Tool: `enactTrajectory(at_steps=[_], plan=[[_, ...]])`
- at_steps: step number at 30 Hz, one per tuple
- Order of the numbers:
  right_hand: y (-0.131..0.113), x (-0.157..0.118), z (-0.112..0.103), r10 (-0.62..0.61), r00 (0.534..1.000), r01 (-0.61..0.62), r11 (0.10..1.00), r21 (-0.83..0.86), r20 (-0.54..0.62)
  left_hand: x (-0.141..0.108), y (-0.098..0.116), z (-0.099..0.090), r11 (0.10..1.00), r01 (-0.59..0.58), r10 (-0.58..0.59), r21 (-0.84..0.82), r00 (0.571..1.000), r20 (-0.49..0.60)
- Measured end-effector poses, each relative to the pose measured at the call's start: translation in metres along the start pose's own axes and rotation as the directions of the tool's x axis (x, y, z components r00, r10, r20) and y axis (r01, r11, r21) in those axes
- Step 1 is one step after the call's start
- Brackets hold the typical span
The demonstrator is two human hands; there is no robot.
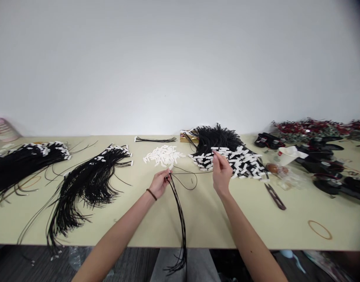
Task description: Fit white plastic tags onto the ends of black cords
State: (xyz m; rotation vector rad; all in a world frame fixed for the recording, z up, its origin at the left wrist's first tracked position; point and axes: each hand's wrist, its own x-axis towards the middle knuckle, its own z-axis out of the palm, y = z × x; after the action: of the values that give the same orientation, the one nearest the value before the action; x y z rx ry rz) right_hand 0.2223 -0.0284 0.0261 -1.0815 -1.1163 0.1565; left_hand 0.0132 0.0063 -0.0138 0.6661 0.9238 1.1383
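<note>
My left hand (160,183) is closed on a white connector (169,172), from which a bunch of black wires (181,213) hangs over the table's front edge. A thin wire stretches from there towards my right hand (222,172), and a loop of wire (194,181) lies between the hands. The fingers of my right hand are pinched together near the pile of wires with white connectors (247,162); what they hold is too small to tell. Behind my left hand lies a heap of loose white connectors (164,155).
Black wire bundles (86,184) lie at the left. A short bundle (155,139) is at the back. On the right are snips (275,196), a rubber band (320,230), a white cup (285,156), a plastic bag (288,174) and black parts (321,160).
</note>
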Motion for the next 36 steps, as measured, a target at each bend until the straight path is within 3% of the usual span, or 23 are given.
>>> enactTrajectory(at_steps=[2, 4, 7, 9, 24, 33, 36], plan=[[-0.003, -0.009, 0.004, -0.169, 0.98, 0.183, 0.974, -0.136, 0.103, 0.0, 0.0, 0.0, 1.0, 0.0, -0.001, -0.03, 1.0, -0.013], [-0.007, -0.021, 0.012, -0.293, 0.928, 0.337, 0.924, -0.18, 0.231, 0.0, 0.002, 0.001, 0.997, 0.002, -0.004, -0.071, 1.0, -0.027], [-0.009, -0.038, 0.025, -0.392, 0.847, 0.489, 0.84, -0.234, 0.36, -0.002, 0.003, 0.003, 0.993, 0.002, -0.005, -0.117, 1.0, -0.022], [-0.009, -0.046, 0.031, -0.419, 0.825, 0.532, 0.802, -0.272, 0.379, -0.004, 0.003, 0.005, 0.992, 0.003, -0.003, -0.127, 1.0, -0.001], [-0.005, -0.053, 0.035, -0.464, 0.807, 0.574, 0.762, -0.301, 0.365, -0.009, -0.005, 0.007, 0.997, -0.012, 0.021, -0.075, 0.993, 0.117], [-0.009, -0.055, 0.037, -0.411, 0.795, 0.574, 0.749, -0.332, 0.446, -0.011, -0.003, 0.009, 0.997, -0.065, 0.069, -0.044, 0.992, 0.11], [-0.009, -0.056, 0.037, -0.363, 0.807, 0.535, 0.784, -0.316, 0.466, -0.012, -0.002, 0.009, 0.995, -0.097, 0.096, 0.004, 0.989, 0.111]])
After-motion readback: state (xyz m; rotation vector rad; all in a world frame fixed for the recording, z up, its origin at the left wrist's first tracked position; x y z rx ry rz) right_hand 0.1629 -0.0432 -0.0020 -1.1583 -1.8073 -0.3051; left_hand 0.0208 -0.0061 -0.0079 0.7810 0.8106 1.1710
